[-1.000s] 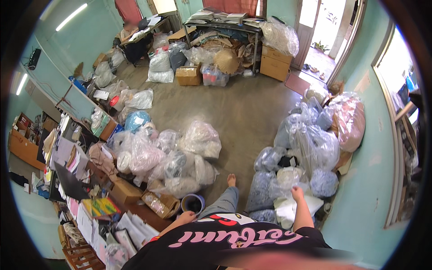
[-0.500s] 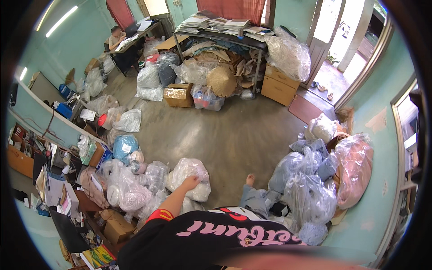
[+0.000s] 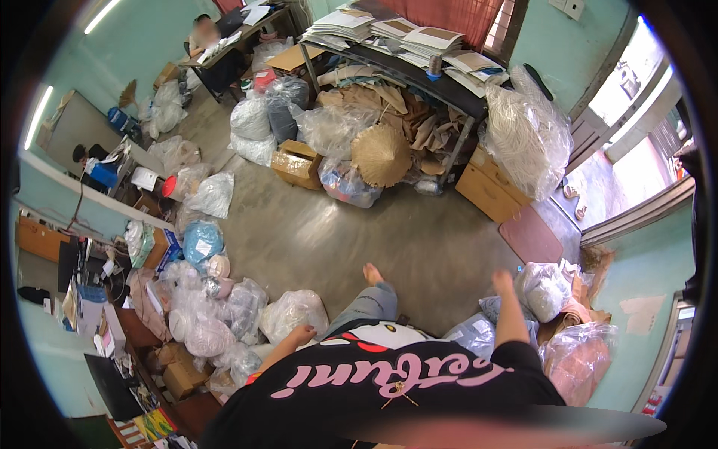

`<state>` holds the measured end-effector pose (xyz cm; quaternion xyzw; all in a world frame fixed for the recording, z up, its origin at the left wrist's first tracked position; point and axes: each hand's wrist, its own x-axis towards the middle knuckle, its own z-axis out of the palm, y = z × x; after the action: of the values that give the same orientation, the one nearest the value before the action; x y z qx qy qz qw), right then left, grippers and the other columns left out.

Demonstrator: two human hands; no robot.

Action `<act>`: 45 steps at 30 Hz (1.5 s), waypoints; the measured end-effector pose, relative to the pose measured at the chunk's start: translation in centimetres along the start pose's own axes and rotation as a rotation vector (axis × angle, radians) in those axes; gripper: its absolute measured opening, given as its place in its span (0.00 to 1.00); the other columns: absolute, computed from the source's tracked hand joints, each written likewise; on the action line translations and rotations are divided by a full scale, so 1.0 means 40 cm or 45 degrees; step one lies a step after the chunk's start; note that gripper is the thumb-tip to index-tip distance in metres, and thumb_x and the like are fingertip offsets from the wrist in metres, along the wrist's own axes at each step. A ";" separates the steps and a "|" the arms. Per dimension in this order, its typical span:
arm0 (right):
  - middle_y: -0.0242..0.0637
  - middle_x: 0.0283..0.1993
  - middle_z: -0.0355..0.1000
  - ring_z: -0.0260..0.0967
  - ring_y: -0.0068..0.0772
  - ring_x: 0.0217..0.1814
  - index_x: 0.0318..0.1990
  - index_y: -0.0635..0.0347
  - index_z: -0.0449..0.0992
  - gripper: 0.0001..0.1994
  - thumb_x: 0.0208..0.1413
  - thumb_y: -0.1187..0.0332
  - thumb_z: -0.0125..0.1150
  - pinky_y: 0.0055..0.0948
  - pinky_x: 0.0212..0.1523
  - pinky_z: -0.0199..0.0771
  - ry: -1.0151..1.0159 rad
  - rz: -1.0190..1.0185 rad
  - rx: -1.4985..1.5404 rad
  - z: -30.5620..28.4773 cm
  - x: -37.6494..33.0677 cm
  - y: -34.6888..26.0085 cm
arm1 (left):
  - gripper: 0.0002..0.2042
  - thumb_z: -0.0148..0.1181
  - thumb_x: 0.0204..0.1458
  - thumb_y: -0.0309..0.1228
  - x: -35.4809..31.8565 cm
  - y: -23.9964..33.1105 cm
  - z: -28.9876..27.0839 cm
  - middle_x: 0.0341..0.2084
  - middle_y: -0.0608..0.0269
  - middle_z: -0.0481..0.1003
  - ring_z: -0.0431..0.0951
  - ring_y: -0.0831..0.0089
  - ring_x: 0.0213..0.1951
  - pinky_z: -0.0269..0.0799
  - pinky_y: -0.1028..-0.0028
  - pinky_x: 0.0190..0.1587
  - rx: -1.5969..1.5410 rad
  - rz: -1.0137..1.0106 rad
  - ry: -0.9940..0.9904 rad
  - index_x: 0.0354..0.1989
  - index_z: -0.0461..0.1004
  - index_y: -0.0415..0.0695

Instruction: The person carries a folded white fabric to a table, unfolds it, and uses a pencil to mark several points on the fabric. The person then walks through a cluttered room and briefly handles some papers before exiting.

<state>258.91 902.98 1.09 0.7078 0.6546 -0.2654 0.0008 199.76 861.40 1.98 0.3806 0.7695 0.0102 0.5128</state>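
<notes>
My left hand hangs low at the front of my body, just below a white bundle in a clear plastic bag. Its fingers look loosely apart, with nothing seen in them. Out to the right, my right hand is held over the floor with no object visible in it; its fingers are small and slightly blurred, but look loosely extended. Closest to it is a clear bag with whitish contents. Beneath that arm lie pale blue plastic-wrapped bundles.
Several stuffed plastic bags crowd the left side. Across the grey floor are a cardboard box, a conical straw hat and a paper-laden table. A person sits far left. A brown mat lies by the doorway.
My left hand has come off the white bagged bundle and moved down toward my body. My right arm has come into view on the right. The view has shifted, with a foot stepping forward.
</notes>
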 end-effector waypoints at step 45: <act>0.43 0.59 0.70 0.69 0.43 0.58 0.59 0.50 0.71 0.29 0.43 0.76 0.59 0.34 0.56 0.71 0.083 -0.861 -0.544 -1.047 1.776 -1.230 | 0.22 0.54 0.61 0.34 0.888 0.947 -0.857 0.52 0.55 0.72 0.72 0.70 0.51 0.67 0.72 0.54 -1.201 -0.374 0.527 0.60 0.65 0.35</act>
<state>229.15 990.44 27.34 0.4442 0.8909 -0.0861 0.0399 187.68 922.33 5.85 -0.0130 0.8115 0.3579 0.4617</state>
